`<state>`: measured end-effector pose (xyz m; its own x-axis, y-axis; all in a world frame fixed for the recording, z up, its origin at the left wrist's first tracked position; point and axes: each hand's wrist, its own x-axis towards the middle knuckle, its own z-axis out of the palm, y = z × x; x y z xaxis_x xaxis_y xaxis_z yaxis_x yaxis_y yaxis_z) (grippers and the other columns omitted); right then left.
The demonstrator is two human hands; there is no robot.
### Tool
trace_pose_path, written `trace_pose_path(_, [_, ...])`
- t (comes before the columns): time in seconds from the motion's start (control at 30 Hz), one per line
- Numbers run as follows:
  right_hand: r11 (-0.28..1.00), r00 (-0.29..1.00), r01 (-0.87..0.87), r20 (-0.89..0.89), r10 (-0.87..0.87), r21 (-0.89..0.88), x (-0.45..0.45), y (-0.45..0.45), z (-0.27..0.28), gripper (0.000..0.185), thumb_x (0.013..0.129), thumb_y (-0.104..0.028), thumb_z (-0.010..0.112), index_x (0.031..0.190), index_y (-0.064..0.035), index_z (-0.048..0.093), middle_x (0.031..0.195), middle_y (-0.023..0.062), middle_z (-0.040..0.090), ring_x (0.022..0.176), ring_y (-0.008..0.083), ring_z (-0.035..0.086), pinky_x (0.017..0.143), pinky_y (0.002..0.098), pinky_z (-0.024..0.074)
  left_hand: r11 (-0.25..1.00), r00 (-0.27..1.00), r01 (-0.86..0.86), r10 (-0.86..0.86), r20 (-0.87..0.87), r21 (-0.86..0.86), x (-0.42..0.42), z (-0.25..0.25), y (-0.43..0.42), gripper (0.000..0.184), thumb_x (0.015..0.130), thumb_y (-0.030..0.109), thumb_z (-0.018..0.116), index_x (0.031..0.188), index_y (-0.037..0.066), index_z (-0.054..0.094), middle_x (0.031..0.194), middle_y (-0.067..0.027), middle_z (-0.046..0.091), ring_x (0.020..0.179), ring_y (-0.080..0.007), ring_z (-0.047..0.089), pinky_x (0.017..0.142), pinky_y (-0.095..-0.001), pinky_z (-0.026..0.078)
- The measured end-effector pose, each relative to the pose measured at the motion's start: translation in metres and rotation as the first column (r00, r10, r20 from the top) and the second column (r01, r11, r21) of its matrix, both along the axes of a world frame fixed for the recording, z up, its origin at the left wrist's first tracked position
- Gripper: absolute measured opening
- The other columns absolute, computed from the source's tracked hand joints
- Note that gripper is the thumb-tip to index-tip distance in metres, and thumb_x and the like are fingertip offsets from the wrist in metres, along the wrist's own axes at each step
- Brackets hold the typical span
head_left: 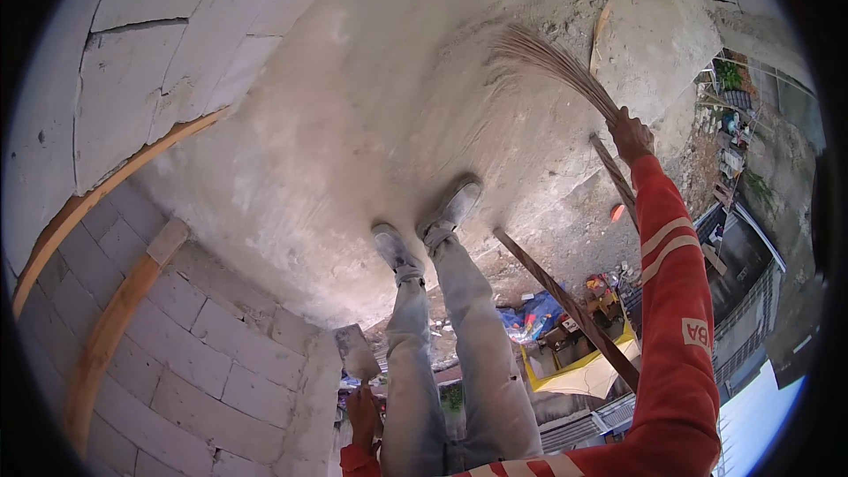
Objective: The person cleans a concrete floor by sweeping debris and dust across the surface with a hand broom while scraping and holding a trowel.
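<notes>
My right hand (632, 138), at the end of a red sleeve with pale stripes, is closed round the bound end of a stick broom (570, 75). The broom's thin bristles fan out to the left and touch the dusty concrete floor (336, 124). Low in the view, my left hand (362, 420) grips the handle of a trowel (357, 353). Its flat, grey-smeared blade points up beside my left leg. Both my dusty shoes (455, 208) stand on the floor between the two tools.
Block walls (212, 344) rise on the left, with curved-looking timber (115, 336) against them. At the floor's open edge stand slanting wooden poles (565, 309). Far below lie a yellow-edged canopy (583, 375), blue sheeting and rubble. Loose debris lies near the broom.
</notes>
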<state>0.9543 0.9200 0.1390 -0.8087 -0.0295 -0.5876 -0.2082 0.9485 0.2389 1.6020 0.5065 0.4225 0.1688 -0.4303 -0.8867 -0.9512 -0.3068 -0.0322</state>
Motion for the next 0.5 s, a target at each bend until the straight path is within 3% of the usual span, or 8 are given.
trace_pose_path(0.13, [0.963, 0.945, 0.212, -0.215, -0.246, -0.168, -0.054, -0.007, 0.036, 0.042, 0.099, -0.046, 0.055, 0.109, -0.0046, 0.051, 0.089, 0.0314, 0.067, 0.089, 0.0527, 0.065, 0.076, 0.0615, 0.0495, 1.000, 0.999, -0.029, 0.029, -0.021, 0.002, -0.007, 0.000, -0.002, 0.032, 0.102, 0.023, 0.050, 0.075, 0.006, 0.052, 0.058, -0.0016, 0.050, 0.047, -0.0114, 0.049, 0.045, -0.0308, 0.044])
trace_pose_path(0.23, [0.930, 0.954, 0.225, -0.129, -0.271, -0.292, -0.017, -0.037, 0.066, 0.044, 0.099, -0.046, 0.055, 0.108, -0.0037, 0.049, 0.085, 0.0321, 0.066, 0.084, 0.0533, 0.065, 0.073, 0.0626, 0.0487, 0.998, 0.996, -0.064, 0.064, -0.057, 0.007, -0.004, -0.004, 0.000, 0.033, 0.102, 0.024, 0.050, 0.074, 0.006, 0.051, 0.058, -0.0015, 0.050, 0.046, -0.0114, 0.049, 0.045, -0.0308, 0.044])
trace_pose_path(0.3, [0.916, 0.983, 0.184, 0.087, -0.164, -0.356, 0.032, -0.071, 0.098, 0.044, 0.098, -0.045, 0.057, 0.110, -0.0031, 0.048, 0.080, 0.0303, 0.066, 0.078, 0.0542, 0.064, 0.071, 0.0620, 0.0487, 0.999, 0.998, -0.032, 0.032, -0.051, 0.007, -0.009, -0.004, 0.001, 0.033, 0.102, 0.023, 0.050, 0.074, 0.006, 0.051, 0.057, -0.0015, 0.050, 0.046, -0.0114, 0.049, 0.045, -0.0306, 0.044])
trace_pose_path(0.37, [0.939, 0.962, 0.037, 0.265, 0.058, -0.342, 0.087, -0.084, 0.106, 0.043, 0.097, -0.043, 0.060, 0.112, -0.0043, 0.047, 0.078, 0.0265, 0.067, 0.074, 0.0516, 0.065, 0.070, 0.0618, 0.0492, 0.999, 0.998, -0.044, 0.045, -0.046, 0.014, -0.013, -0.005, 0.002, 0.033, 0.102, 0.024, 0.051, 0.074, 0.006, 0.052, 0.057, -0.0019, 0.051, 0.046, -0.0118, 0.050, 0.045, -0.0309, 0.043])
trace_pose_path(0.43, [0.948, 0.860, -0.120, 0.447, 0.248, -0.295, 0.128, -0.084, 0.101, 0.042, 0.095, -0.040, 0.063, 0.114, -0.0053, 0.048, 0.078, 0.0234, 0.068, 0.076, 0.0464, 0.068, 0.073, 0.0598, 0.0507, 0.994, 0.994, -0.104, 0.105, -0.035, 0.028, -0.014, -0.005, 0.004, 0.033, 0.101, 0.024, 0.052, 0.075, 0.004, 0.054, 0.057, -0.0028, 0.053, 0.046, -0.0126, 0.051, 0.044, -0.0315, 0.042])
trace_pose_path(0.5, [0.880, 0.758, -0.331, 0.459, 0.463, -0.341, 0.134, -0.056, 0.081, 0.041, 0.094, -0.038, 0.064, 0.114, -0.0056, 0.050, 0.079, 0.0207, 0.069, 0.078, 0.0429, 0.069, 0.076, 0.0568, 0.0518, 0.998, 0.998, 0.062, -0.062, -0.022, 0.020, -0.004, -0.006, 0.004, 0.033, 0.100, 0.023, 0.052, 0.073, 0.004, 0.054, 0.056, -0.0028, 0.053, 0.045, -0.0131, 0.051, 0.044, -0.0319, 0.042])
